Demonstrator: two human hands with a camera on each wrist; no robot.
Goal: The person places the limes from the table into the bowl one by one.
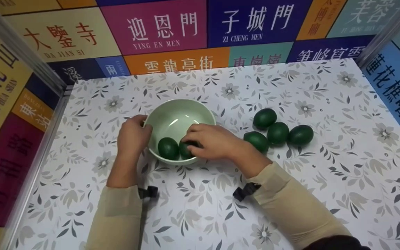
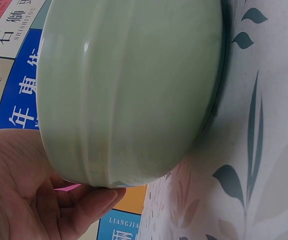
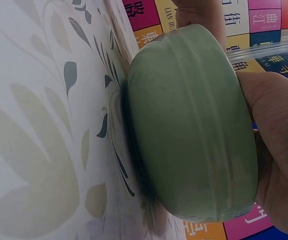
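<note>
- Together, left hand (image 1: 133,136) grips the pale bowl (image 1: 172,119) on the bench (image 1: 200,215) by its rim; right hand (image 1: 210,140) curls its fingers round a green egg (image 1: 185,151) inside.
- Alongside sits a second egg (image 1: 168,148); four loose eggs (image 1: 278,133) lie rightward.
- Loading or unloading, direction unclear, appears in hand; next, releasing or lifting likely calls for a steady bowl.

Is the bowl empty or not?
Not empty: a green egg lies inside the bowl, and the right hand holds a second egg there.

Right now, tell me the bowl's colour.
The bowl is pale green, clearest in the head view.
</note>
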